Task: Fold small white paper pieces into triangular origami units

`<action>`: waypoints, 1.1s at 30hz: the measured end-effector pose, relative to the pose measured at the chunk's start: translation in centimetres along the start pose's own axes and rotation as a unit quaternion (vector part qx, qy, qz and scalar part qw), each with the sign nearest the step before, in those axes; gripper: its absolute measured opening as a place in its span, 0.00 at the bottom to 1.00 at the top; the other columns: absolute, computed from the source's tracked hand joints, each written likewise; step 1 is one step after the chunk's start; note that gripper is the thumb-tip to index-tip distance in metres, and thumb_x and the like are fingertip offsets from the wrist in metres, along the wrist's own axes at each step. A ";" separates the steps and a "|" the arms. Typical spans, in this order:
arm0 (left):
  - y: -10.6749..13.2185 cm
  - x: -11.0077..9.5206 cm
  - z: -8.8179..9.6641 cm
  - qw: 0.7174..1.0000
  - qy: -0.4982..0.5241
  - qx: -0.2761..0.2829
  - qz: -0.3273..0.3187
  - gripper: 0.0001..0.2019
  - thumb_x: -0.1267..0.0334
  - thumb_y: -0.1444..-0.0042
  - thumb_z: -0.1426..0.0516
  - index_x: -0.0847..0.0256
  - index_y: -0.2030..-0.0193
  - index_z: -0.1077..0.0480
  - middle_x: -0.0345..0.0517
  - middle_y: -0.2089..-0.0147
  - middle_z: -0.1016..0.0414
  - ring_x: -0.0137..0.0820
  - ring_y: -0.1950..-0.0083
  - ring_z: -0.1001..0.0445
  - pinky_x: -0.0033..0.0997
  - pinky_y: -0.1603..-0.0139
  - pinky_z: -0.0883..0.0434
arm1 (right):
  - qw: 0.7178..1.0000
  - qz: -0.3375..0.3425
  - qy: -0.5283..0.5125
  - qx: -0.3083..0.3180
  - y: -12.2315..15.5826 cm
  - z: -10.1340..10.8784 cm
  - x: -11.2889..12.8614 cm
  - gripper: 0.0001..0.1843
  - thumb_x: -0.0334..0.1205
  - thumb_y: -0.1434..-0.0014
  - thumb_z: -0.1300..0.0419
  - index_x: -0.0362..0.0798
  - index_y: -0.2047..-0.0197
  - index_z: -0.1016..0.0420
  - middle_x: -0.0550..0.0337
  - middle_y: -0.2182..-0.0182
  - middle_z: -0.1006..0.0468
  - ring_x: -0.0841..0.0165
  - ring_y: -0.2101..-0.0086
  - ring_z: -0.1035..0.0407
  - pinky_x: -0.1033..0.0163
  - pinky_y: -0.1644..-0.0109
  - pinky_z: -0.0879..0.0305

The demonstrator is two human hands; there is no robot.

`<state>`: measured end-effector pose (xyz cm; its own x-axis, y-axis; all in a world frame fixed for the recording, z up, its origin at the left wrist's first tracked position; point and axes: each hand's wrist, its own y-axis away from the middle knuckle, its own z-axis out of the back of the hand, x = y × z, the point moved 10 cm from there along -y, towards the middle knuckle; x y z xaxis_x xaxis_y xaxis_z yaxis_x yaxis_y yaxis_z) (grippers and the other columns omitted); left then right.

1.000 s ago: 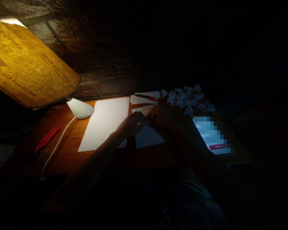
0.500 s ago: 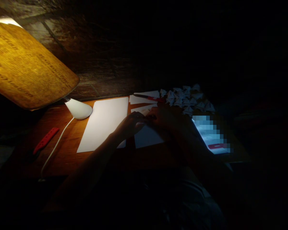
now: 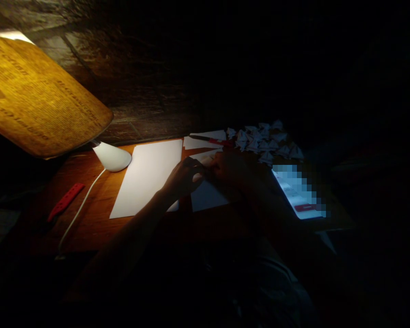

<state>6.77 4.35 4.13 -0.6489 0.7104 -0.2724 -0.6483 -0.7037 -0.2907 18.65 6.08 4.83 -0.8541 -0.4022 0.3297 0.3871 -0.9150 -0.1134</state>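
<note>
Above a white sheet on the wooden table, my left hand and my right hand meet with fingers bent. Between their fingertips a small piece of paper shows pale, partly covered by the fingers. How it is folded is too dark to tell. A larger stack of white paper lies just left of my left hand. Beyond my hands are narrower paper pieces with a red-handled tool on them. Several folded paper shapes are heaped behind my right hand.
A lamp with a printed yellow shade and white base stands at the left. Its white cord runs to the table's front edge, beside a red strip with holes. A device with a lit screen lies at the right.
My left hand has turned slightly, and its fingers and thumb show more apart from the right hand. The paper stays between the hands. The view has shifted a little.
</note>
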 end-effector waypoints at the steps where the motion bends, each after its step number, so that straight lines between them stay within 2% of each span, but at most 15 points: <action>1: 0.0 0.0 0.1 1.000 -0.006 -0.003 0.002 0.08 0.61 0.32 0.39 0.53 0.54 0.16 0.47 0.50 0.15 0.42 0.46 0.22 0.48 0.43 0.24 | 1.000 0.004 -0.004 -0.003 0.0 0.1 0.1 0.18 0.49 0.30 0.40 0.48 0.57 0.11 0.51 0.58 0.13 0.63 0.61 0.24 0.61 0.61 0.41; 6: 0.1 0.0 0.7 0.999 -0.035 -0.022 0.015 0.06 0.60 0.34 0.36 0.51 0.53 0.16 0.45 0.50 0.14 0.43 0.46 0.23 0.47 0.45 0.25 | 1.000 0.013 -0.006 -0.004 0.2 0.5 0.6 0.20 0.50 0.31 0.41 0.49 0.60 0.10 0.53 0.62 0.13 0.62 0.62 0.24 0.61 0.62 0.40; 11: 0.3 -0.2 0.8 0.998 -0.055 -0.019 0.021 0.06 0.58 0.34 0.34 0.49 0.53 0.15 0.45 0.49 0.13 0.45 0.46 0.25 0.47 0.46 0.26 | 0.999 -0.021 0.023 0.022 0.3 0.6 -0.1 0.16 0.41 0.34 0.40 0.47 0.55 0.09 0.49 0.58 0.12 0.61 0.60 0.22 0.61 0.58 0.34; 14: 0.3 -0.4 1.0 0.997 -0.066 -0.023 0.020 0.06 0.57 0.33 0.34 0.48 0.54 0.15 0.44 0.49 0.13 0.45 0.46 0.26 0.46 0.47 0.27 | 0.998 -0.042 0.028 0.032 0.5 1.0 -0.6 0.16 0.40 0.35 0.39 0.48 0.55 0.08 0.47 0.57 0.11 0.58 0.57 0.20 0.60 0.55 0.31; 19: 0.4 -0.4 1.2 0.996 -0.081 -0.024 0.031 0.05 0.55 0.34 0.33 0.48 0.55 0.14 0.45 0.49 0.13 0.46 0.46 0.26 0.47 0.47 0.28 | 0.996 -0.070 0.036 0.033 1.1 1.6 -1.1 0.15 0.36 0.37 0.38 0.51 0.53 0.08 0.49 0.54 0.11 0.55 0.55 0.18 0.58 0.52 0.27; 28: 0.6 -0.4 1.3 0.994 -0.096 -0.027 0.040 0.05 0.53 0.34 0.32 0.46 0.54 0.15 0.46 0.49 0.14 0.48 0.45 0.27 0.50 0.45 0.29 | 0.992 -0.100 0.054 0.050 1.4 1.7 -2.0 0.15 0.38 0.36 0.37 0.48 0.52 0.09 0.43 0.53 0.11 0.52 0.54 0.16 0.54 0.50 0.25; 33: 0.8 -0.3 1.4 0.991 -0.120 -0.038 0.039 0.10 0.52 0.35 0.32 0.47 0.49 0.17 0.48 0.51 0.15 0.48 0.46 0.28 0.49 0.46 0.30 | 0.989 -0.116 0.069 0.055 1.6 1.8 -2.2 0.16 0.36 0.37 0.37 0.44 0.52 0.10 0.40 0.53 0.11 0.52 0.54 0.16 0.55 0.48 0.24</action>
<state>5.84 3.57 5.23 -0.7777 0.6244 -0.0730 -0.5668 -0.7466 -0.3482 21.76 5.58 5.65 -0.9606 -0.1888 0.2039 0.2038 -0.9774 0.0553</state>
